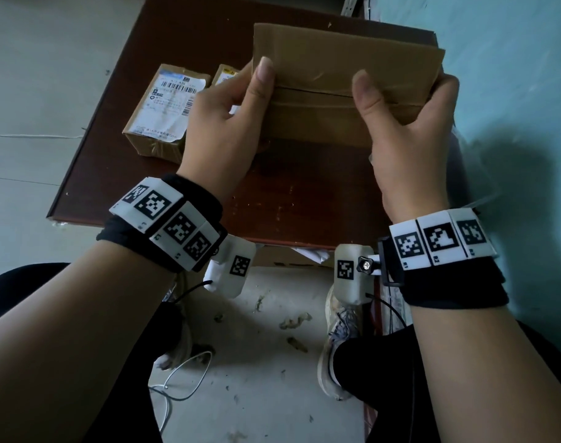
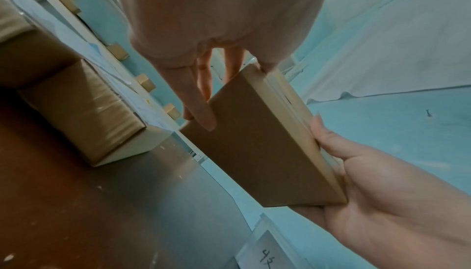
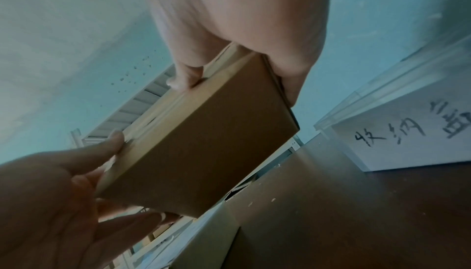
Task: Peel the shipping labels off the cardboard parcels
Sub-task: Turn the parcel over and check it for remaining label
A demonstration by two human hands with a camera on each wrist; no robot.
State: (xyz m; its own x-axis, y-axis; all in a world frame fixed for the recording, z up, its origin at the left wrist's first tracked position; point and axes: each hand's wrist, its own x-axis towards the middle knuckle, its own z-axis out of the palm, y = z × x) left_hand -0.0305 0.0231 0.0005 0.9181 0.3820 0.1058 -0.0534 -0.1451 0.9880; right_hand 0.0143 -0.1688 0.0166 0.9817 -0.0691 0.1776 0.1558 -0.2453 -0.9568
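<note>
Currently a plain cardboard parcel (image 1: 343,91) is held above the desk (image 1: 298,199), taped seam upward, no label visible on the faces shown. It is gripped at its left end by the left hand (image 1: 221,123), thumb on top, fingers beneath, and at its right end by the right hand (image 1: 410,135) likewise. Further left, two labelled parcels (image 1: 164,113) are seen lying on the desk.
</note>
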